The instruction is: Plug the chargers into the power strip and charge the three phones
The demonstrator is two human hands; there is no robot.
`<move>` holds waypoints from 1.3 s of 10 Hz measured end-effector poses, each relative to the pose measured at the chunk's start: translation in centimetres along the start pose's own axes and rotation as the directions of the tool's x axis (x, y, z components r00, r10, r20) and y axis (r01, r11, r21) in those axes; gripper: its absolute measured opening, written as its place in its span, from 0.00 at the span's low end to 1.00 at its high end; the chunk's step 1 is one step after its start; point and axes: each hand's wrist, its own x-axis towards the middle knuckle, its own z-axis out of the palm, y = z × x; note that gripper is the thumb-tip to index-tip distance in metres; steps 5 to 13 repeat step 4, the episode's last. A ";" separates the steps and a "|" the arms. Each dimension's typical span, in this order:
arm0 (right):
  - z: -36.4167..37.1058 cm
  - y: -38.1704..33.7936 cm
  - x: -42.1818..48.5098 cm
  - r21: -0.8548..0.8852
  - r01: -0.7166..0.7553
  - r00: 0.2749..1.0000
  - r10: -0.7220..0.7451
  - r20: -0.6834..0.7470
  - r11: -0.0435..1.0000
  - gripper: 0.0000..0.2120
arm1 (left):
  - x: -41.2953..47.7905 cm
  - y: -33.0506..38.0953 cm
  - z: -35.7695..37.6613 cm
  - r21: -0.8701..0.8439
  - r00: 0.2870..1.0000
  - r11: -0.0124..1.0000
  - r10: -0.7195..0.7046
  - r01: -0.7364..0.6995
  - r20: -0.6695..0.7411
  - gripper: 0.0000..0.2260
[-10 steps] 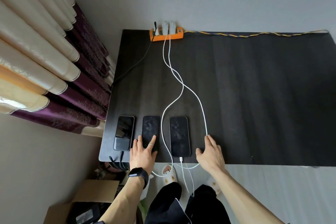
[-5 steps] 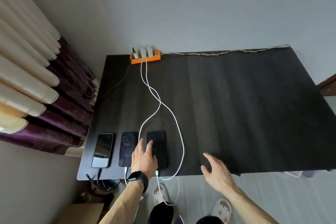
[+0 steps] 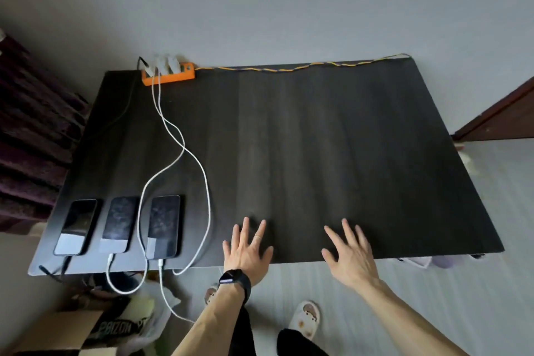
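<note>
Three dark phones lie side by side at the table's front left: the left phone [image 3: 76,227], the middle phone [image 3: 118,224] and the right phone [image 3: 163,226]. A cable is plugged into the near end of each. The orange power strip [image 3: 169,75] sits at the far left edge with three chargers [image 3: 161,64] in it. Two white cables [image 3: 185,150] and a black cable [image 3: 121,113] run from it across the table. My left hand [image 3: 248,251] and my right hand [image 3: 349,251] rest flat with fingers spread near the front edge, to the right of the phones, holding nothing.
The dark table [image 3: 332,153] stands against a grey wall. A yellow braided cord [image 3: 289,69] runs along its back edge. Purple curtains [image 3: 31,139] hang at the left. A cardboard box [image 3: 95,332] and bags sit on the floor under the front left corner.
My left hand has come off the phones and moved right to the bare table. My right hand has settled flat beside it. The view has swung to the right.
</note>
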 end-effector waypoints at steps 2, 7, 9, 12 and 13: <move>0.5 4.1 0.2 -0.033 0.019 0.996 -0.016 0.087 0.999 0.30 | 0.0 1.1 2.8 0.034 0.997 0.997 -0.069 0.068 0.019 0.31; -3.2 4.1 1.3 0.238 0.008 0.992 -0.037 0.119 0.971 0.20 | 0.0 1.2 2.5 0.044 0.997 0.997 -0.067 0.065 0.027 0.31; -3.2 4.1 1.3 0.238 0.008 0.992 -0.037 0.119 0.971 0.20 | 0.0 1.2 2.5 0.044 0.997 0.997 -0.067 0.065 0.027 0.31; -3.2 4.1 1.3 0.238 0.008 0.992 -0.037 0.119 0.971 0.20 | 0.0 1.2 2.5 0.044 0.997 0.997 -0.067 0.065 0.027 0.31; -3.2 4.1 1.3 0.238 0.008 0.992 -0.037 0.119 0.971 0.20 | 0.0 1.2 2.5 0.044 0.997 0.997 -0.067 0.065 0.027 0.31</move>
